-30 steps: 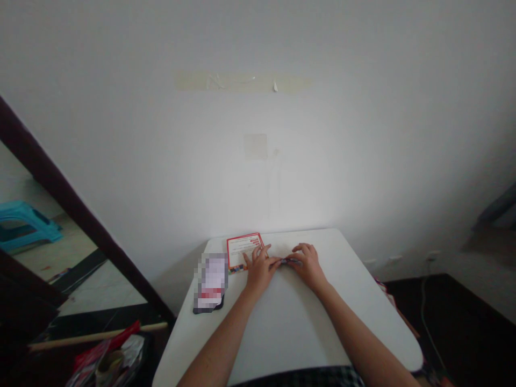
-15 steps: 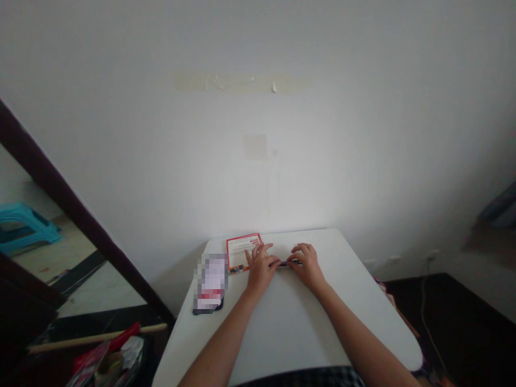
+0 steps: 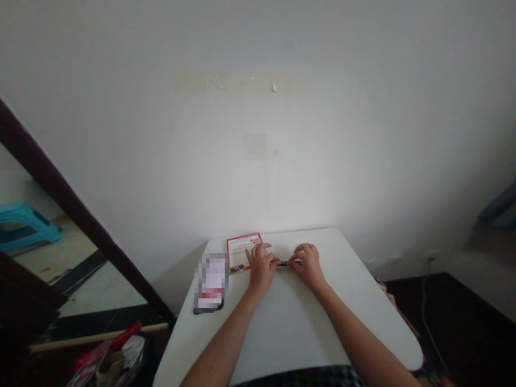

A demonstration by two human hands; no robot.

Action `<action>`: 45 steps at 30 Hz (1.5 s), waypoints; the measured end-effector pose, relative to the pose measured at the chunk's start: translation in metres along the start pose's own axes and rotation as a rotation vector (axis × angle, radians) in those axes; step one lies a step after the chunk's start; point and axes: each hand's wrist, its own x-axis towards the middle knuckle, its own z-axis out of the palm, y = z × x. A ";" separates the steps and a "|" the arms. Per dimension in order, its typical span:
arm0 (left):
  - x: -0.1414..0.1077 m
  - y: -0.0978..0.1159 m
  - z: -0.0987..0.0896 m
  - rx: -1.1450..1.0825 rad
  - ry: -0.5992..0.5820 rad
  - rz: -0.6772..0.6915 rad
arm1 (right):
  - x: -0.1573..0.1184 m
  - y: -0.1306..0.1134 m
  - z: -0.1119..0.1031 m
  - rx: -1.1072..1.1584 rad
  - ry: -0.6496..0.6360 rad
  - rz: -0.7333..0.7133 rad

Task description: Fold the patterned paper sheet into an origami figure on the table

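A thin dark stick, pen-like in shape point(image 3: 284, 263), lies crosswise between my two hands, just above or on the white table point(image 3: 290, 328). My left hand point(image 3: 261, 271) pinches its left end between thumb and fingertip, the other fingers raised. At the right end, my right hand point(image 3: 310, 266) grips it the same way, with its remaining fingers curled. Most of the stick is covered by my fingers, so its exact kind is unclear. Partly behind my left hand lies a red-bordered printed sheet or booklet point(image 3: 237, 250).
A pixelated, phone-like object with a dark edge point(image 3: 208, 308) rests on the table's left side. The white wall point(image 3: 342, 150) borders the table's far edge. Down at the left are a wooden stick point(image 3: 100, 337) and a bin-like container of litter; a blue stool point(image 3: 30, 226) appears in a mirror.
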 end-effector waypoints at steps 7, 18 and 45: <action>0.000 -0.003 0.002 -0.007 0.020 -0.032 | -0.001 0.006 -0.001 0.008 0.007 0.004; 0.002 -0.002 -0.002 -0.002 0.058 -0.044 | 0.001 0.009 -0.001 0.010 -0.022 0.024; 0.001 -0.004 -0.003 -0.031 -0.008 -0.019 | -0.001 0.001 -0.004 0.031 -0.014 -0.028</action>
